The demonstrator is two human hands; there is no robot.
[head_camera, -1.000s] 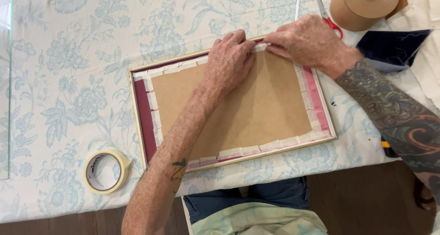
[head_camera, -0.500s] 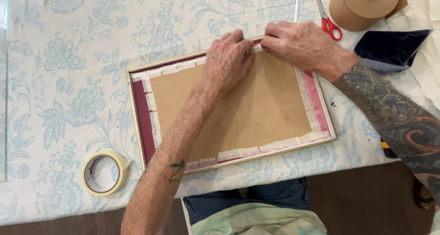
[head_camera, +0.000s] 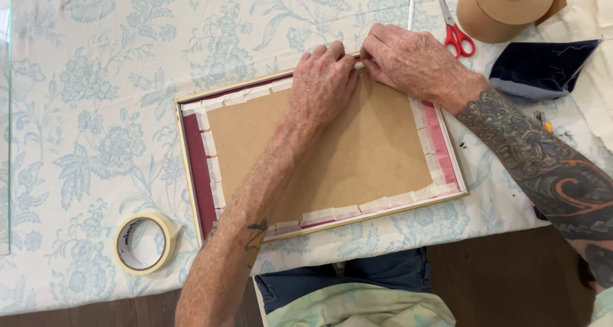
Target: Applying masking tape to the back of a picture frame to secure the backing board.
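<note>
A face-down gold-edged picture frame with brown backing board point(head_camera: 332, 155) is pressed at its upper edge, centre frame, by the left hand point(head_camera: 322, 84) laid flat, nothing grasped. A small strip of pale masking tape point(head_camera: 359, 65) is pinched there by the right hand point(head_camera: 408, 62).

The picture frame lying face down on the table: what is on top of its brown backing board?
Both hands, left and right, press on the backing board at the far edge of the frame. Short strips of masking tape line the edges. The tape under the hands is covered.
</note>
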